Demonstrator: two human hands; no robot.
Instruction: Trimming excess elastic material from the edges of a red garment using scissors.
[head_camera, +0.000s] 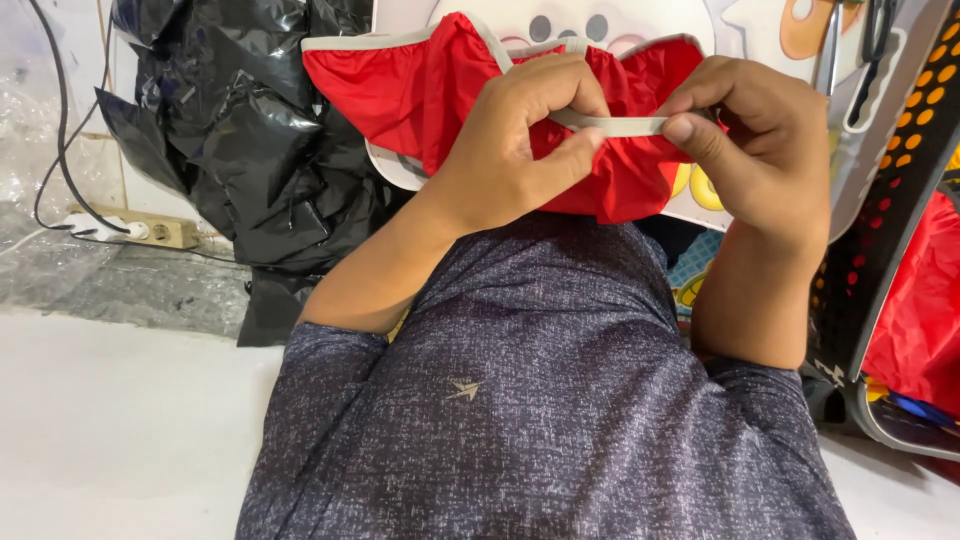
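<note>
A red fabric piece (410, 85) with a pale grey trim band (615, 126) is held up in front of my chest. My left hand (520, 140) pinches the band and bunched red cloth between thumb and fingers. A short way to the right, my right hand (765, 140) pinches the same band. The stretch of band between the two hands is pulled straight. The lower part of the cloth is hidden behind my hands. My grey speckled shirt (540, 400) fills the bottom of the view.
Crumpled black plastic bags (240, 140) are piled at the left by a wall. A white power strip (130, 230) with a black cable lies on the floor. A black panel with orange dots (900, 160) and more red cloth (925, 300) stand at the right. A colourful printed board (620, 25) lies behind the cloth.
</note>
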